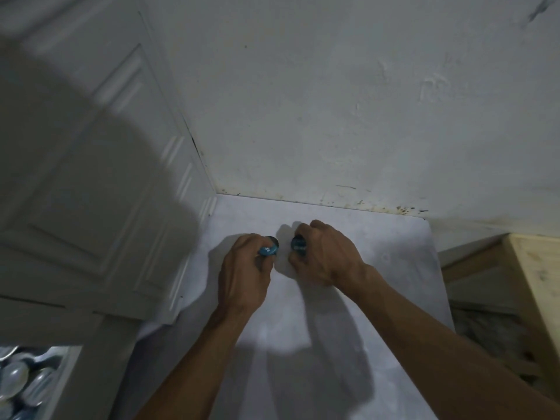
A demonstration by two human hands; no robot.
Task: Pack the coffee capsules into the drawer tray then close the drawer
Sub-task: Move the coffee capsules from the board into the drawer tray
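Note:
My left hand (244,272) is closed around a blue-topped coffee capsule (268,250), whose round foil lid points toward the wall. My right hand (324,253) grips a second blue capsule (298,246), its lid facing left toward the first one. Both hands rest low over the white counter top (363,298), close together near its far edge. The capsules' bodies are hidden inside my fingers. At the bottom left an open compartment (72,374) holds several silvery capsules (18,377).
A white panelled cabinet door (91,177) stands on the left. A stained white wall (333,101) runs behind the counter. A pale wooden frame (533,283) stands at the right, past the counter's edge.

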